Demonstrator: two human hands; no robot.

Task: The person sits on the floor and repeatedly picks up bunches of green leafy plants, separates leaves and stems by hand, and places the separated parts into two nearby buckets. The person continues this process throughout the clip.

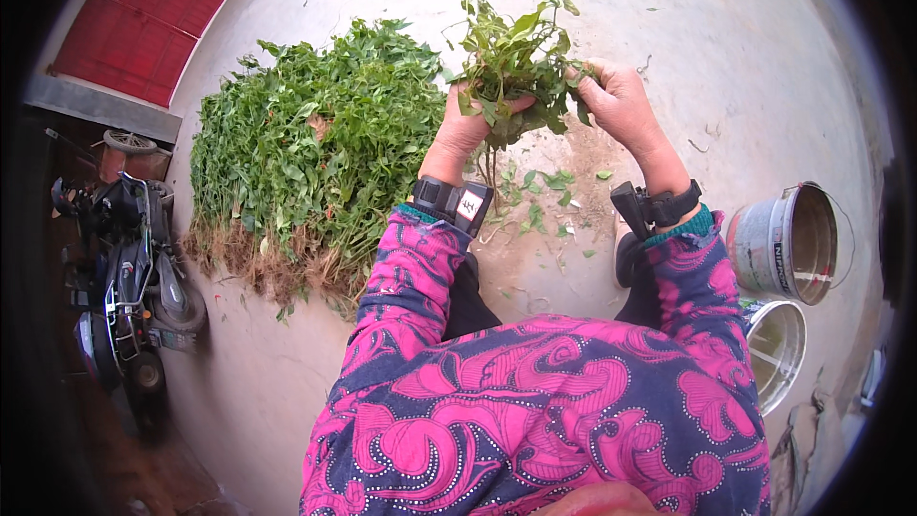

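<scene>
My left hand [466, 123] is closed around a leafy green plant [517, 50], its thin brown stems hanging below the fist. At the plant's right side, my right hand [617, 99] pinches some of its leaves between thumb and fingers. Left of my hands lies a large heap of uprooted leafy plants [322, 129], roots towards me, with a few small red spots among the leaves. Loose leaves [534, 215] and soil are scattered on the concrete floor beneath my hands.
On the right are a metal bucket [749, 247] tipped on its side and a second bucket [799, 355] nearer me. Parked motorcycles [132, 294] stand at the left, below a red door [143, 21]. My feet are just below the loose leaves.
</scene>
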